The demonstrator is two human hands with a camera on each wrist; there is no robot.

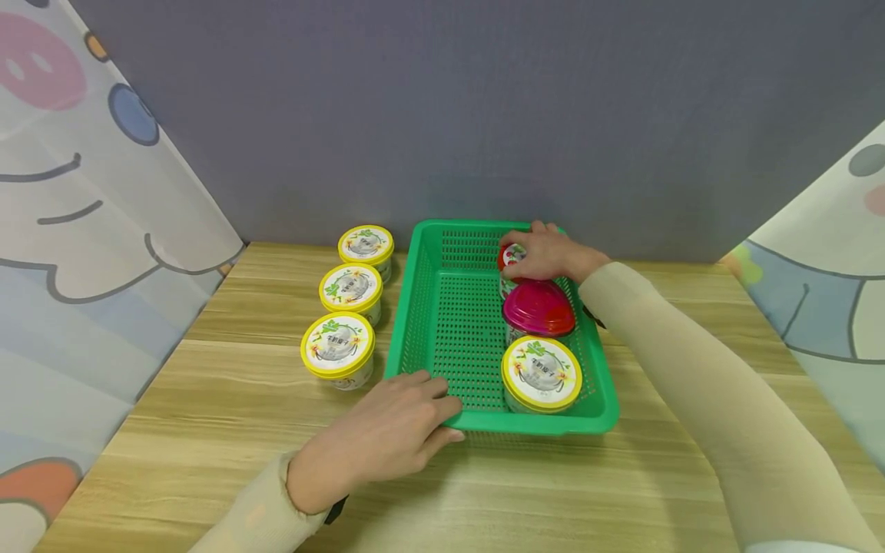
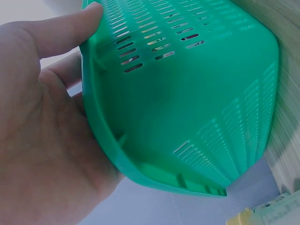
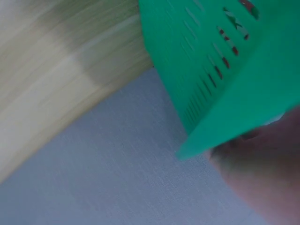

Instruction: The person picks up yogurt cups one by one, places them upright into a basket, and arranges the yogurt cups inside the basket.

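Note:
My left hand (image 1: 394,422) grips the near left corner of a green plastic basket (image 1: 432,223); in the left wrist view its thumb lies outside the rim and its fingers go over to the inner side. At the basket's far right corner, my right hand (image 1: 546,253) holds a small tub with a red lid (image 1: 513,253) from above, covering part of it. Just in front of that tub sits a container with a glossy magenta-red lid (image 1: 539,307). Nearest me in the same row is a yellow-rimmed tub (image 1: 541,374). All three stand along the basket's right side.
Left of the basket, three yellow-rimmed tubs (image 1: 337,346) stand in a row on the wooden table (image 1: 228,399). A grey wall panel (image 1: 449,115) rises behind the table, and cartoon-printed curtains (image 1: 90,215) flank both sides.

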